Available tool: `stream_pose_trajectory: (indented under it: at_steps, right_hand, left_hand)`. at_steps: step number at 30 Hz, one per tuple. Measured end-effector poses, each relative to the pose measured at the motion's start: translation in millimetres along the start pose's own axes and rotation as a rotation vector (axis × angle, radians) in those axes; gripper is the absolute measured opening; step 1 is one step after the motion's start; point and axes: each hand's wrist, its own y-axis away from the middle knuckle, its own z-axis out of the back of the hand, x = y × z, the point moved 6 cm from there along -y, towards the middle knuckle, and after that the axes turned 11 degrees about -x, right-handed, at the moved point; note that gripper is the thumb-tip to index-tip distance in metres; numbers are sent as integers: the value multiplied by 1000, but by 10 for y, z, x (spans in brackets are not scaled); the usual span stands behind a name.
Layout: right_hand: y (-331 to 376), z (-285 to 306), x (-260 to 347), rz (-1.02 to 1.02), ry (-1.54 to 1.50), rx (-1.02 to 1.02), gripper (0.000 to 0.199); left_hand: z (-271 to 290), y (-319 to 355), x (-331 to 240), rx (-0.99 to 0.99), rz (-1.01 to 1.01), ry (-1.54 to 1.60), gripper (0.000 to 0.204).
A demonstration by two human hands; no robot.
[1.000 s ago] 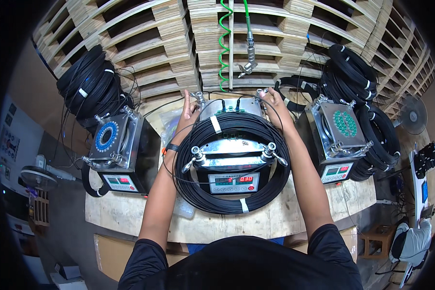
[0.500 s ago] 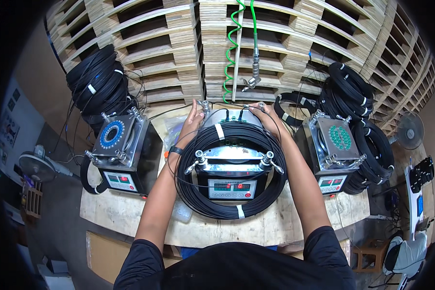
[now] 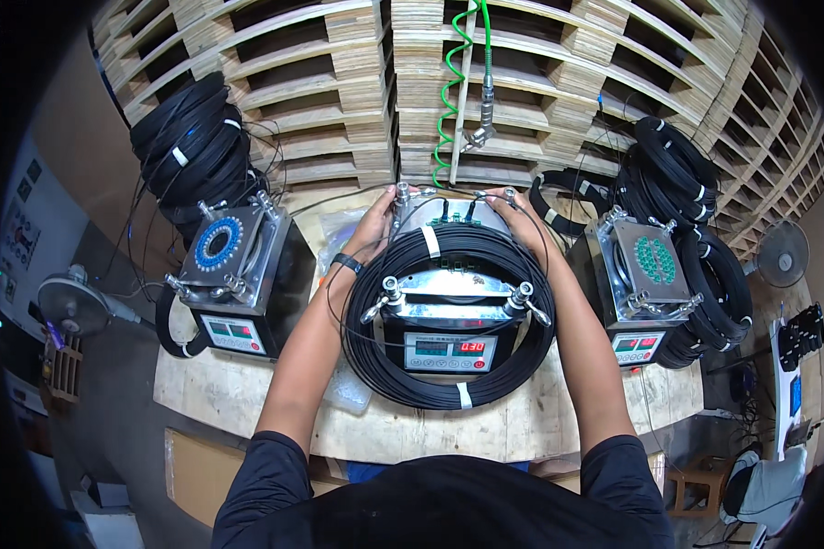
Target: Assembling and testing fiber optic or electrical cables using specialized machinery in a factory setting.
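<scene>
A coil of black cable point(image 3: 362, 352) with white ties hangs around the front of the middle polishing machine point(image 3: 450, 352), which has a lit red and green display. At the machine's far left corner, my left hand point(image 3: 374, 229) closes its fingers at a metal clamp knob point(image 3: 403, 194). My right hand point(image 3: 522, 222) reaches to the far right clamp knob point(image 3: 510, 196), fingers bent around its lever; the fingertips are partly hidden. Between my hands, black connectors point(image 3: 470, 212) are plugged into the machine's top plate. Two near clamp knobs point(image 3: 391, 287) stand over the coil.
Similar machines stand left point(image 3: 233, 333) with blue fittings and right point(image 3: 636, 346) with green fittings. Cable coils pile up behind the left machine point(image 3: 188, 146) and the right one point(image 3: 668, 174). A green air hose with a blow gun point(image 3: 485, 119) hangs before stacked pallets point(image 3: 339, 110).
My left hand's fingers, stretched up beside the far left knob before, now close in at it. My right hand stays at the far right knob. The middle display has changed; the view has shifted slightly.
</scene>
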Motion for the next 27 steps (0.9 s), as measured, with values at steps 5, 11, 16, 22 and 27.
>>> stream_pose_trajectory:
  at_steps: [5,11,16,22,27]
  right_hand:
    - [-43,-46,-72,-46,-65,42,36]
    - [-93,38,-231,-80,-98,56,53]
    - [-165,-69,-219,-48,-45,73,62]
    - [-205,-72,-304,-144,-83,62,45]
    - [-179,-63,-223,-55,-61,39,44]
  left_hand:
    - [292,77,-17,-34,23,109,53]
    - [322,1329,-668,-444,-560,-148,41]
    - [-532,2308,-836,-532,-973,-1345,26]
    - [-763,2457,-693,-513,-933,-1529,31]
    - [-1141,2525,-480,-463,-1028,-1711,34]
